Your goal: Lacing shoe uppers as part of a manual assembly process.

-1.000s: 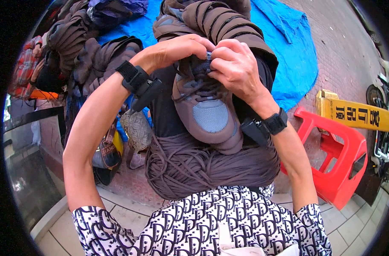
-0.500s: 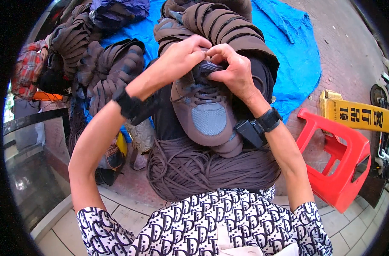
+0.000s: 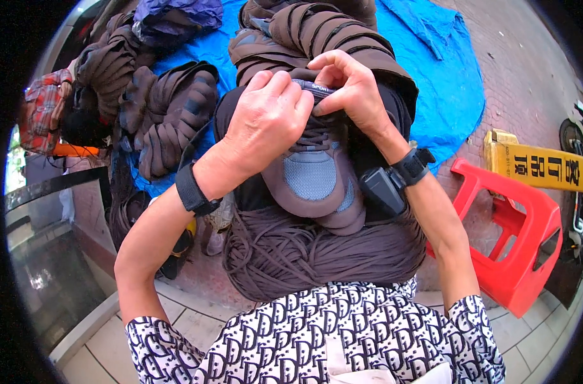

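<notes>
A brown shoe upper with a blue-grey mesh toe [image 3: 311, 174] lies across my lap, its toe pointing toward me. Dark laces cross its front below the tongue. My right hand [image 3: 354, 89] pinches the black shoe tongue [image 3: 319, 88] between thumb and fingers at its top edge. Close beside it, my left hand [image 3: 269, 118] is closed, knuckles up, at the left side of the tongue. What its fingers grip is hidden under the hand. A second upper [image 3: 346, 222] shows beneath the first. A thick bundle of brown shoelaces [image 3: 317, 256] lies between the uppers and my body.
Long nested stacks of brown uppers [image 3: 336, 38] lie beyond my hands, with more uppers [image 3: 176, 115] to the left. Under them spreads a blue tarp [image 3: 445, 83]. A red plastic stool [image 3: 512, 230] lies at the right by a yellow sign board [image 3: 538, 163]. Glass panel [image 3: 55, 237] at left.
My left hand has come down and nearer, turning from above the tongue to its left side and covering part of the laces. My right hand still pinches the tongue.
</notes>
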{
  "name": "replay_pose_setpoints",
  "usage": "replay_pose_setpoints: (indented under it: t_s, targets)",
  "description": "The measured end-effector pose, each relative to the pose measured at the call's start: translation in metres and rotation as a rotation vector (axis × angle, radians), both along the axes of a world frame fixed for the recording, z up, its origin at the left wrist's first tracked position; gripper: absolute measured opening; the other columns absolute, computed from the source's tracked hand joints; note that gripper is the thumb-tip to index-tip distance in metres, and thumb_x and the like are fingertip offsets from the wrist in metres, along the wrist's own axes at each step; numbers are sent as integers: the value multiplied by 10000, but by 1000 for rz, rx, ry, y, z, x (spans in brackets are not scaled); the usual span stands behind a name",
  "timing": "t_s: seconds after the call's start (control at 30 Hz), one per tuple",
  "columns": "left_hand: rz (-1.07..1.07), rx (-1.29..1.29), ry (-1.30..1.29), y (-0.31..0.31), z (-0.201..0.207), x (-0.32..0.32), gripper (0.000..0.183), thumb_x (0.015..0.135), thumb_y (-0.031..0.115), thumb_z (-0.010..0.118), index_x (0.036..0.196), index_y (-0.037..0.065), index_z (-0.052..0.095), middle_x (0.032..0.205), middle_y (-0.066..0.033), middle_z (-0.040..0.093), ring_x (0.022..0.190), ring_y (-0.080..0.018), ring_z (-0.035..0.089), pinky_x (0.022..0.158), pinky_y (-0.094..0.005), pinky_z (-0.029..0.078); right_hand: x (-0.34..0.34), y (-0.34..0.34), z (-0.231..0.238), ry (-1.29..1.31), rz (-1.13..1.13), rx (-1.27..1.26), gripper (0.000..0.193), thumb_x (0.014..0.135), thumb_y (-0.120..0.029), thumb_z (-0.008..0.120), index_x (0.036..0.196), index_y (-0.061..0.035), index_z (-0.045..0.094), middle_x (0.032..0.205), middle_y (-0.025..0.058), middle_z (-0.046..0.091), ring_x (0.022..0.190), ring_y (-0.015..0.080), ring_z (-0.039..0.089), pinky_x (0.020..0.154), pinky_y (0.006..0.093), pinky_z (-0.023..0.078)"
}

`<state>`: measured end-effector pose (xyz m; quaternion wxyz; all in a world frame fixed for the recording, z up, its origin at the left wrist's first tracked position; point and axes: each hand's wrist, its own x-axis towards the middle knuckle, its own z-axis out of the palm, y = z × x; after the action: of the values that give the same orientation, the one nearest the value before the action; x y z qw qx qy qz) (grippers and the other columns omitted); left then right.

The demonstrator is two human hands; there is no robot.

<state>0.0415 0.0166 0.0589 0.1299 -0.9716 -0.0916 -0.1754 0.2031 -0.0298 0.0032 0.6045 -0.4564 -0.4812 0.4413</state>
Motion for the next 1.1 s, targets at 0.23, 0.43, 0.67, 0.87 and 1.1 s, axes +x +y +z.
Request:
replay_pose_setpoints:
  t_s: [0.23, 0.43, 0.67, 0.87, 1.1]
  targets:
    - [-199, 85, 79, 7, 4, 6, 110, 600, 112, 540, 671, 64, 471, 619, -34, 419, 663, -180, 473, 655, -293, 407, 5, 0, 1, 121, 71, -36, 496, 459, 81, 682, 933, -25, 582, 687, -18, 536, 619, 60, 502, 561, 186, 410]
    - [-231, 51, 137, 11, 16, 2, 131, 611, 132, 543, 707, 73, 477, 634, -36, 437, 698, -181, 493, 654, -287, 419, 11, 4, 2, 141, 152, -64, 484, 465, 78, 689, 928, -16, 584, 691, -14, 543, 637, 64, 512, 581, 187, 416]
    - [9, -208, 102, 30, 39, -32, 146, 674, 13, 582, 812, 28, 534, 775, -78, 546, 797, -239, 555, 669, -326, 464, 13, 1, 3, 172, 141, -67, 424, 526, 36, 679, 940, -11, 599, 740, 20, 581, 675, 96, 547, 627, 216, 449]
    - [241, -940, -95, 18, 28, -38, 68, 829, 34, 483, 864, 14, 539, 695, -42, 540, 654, -81, 546, 554, -230, 419, 24, -31, 13, -572, -153, 249, 243, 547, -26, 650, 789, -31, 631, 764, 61, 598, 724, 181, 577, 667, 278, 468]
    - [251, -1790, -486, 13, 14, -16, 117, 876, 88, 458, 907, -1, 527, 813, -51, 565, 664, -102, 574, 562, -208, 466, 8, -30, 14, -778, -92, 348, 235, 524, -8, 649, 749, -66, 611, 764, 36, 579, 767, 201, 547, 669, 300, 461]
